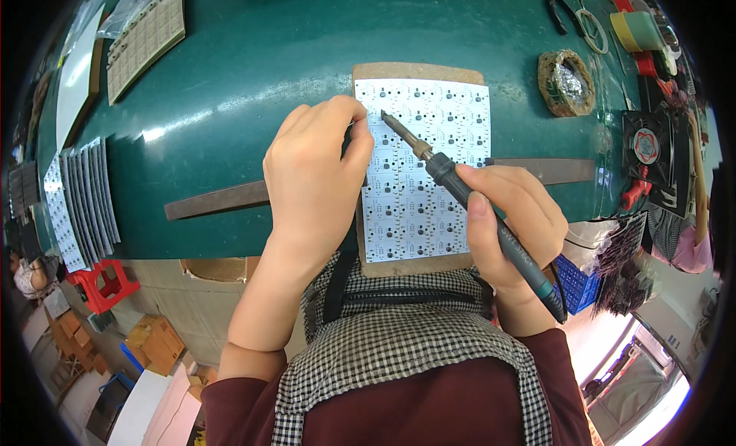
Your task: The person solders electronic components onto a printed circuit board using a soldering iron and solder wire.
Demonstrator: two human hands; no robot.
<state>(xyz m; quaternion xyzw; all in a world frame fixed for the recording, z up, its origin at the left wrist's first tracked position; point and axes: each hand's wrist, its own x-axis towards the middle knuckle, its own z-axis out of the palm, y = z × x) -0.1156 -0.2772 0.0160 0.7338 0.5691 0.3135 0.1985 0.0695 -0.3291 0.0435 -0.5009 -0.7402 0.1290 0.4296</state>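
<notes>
Nearest, a person in a checked apron sits against the near edge of a green counter. A brown backing board lies there, its near end close to the apron, and a white circuit board rests on it, probably to spare the counter from heat. The right hand, at the near right, has its fingers closed around a soldering iron like a pen, likely for fine aim. The iron slants far and left, its tip over the far left part of the circuit board; whether it touches cannot be told. The left hand is at the circuit board's left edge, fingers curled, thumb close to forefinger. I cannot tell whether they pinch anything.

A dark bar sticks out to the left, and a similar piece to the right. A row of boards leans at the far left end, seemingly within reach. Bare green surface lies left of and beyond the circuit board, giving room to move; the right is tighter, with a block, then a fan. Pliers lie farthest right.
</notes>
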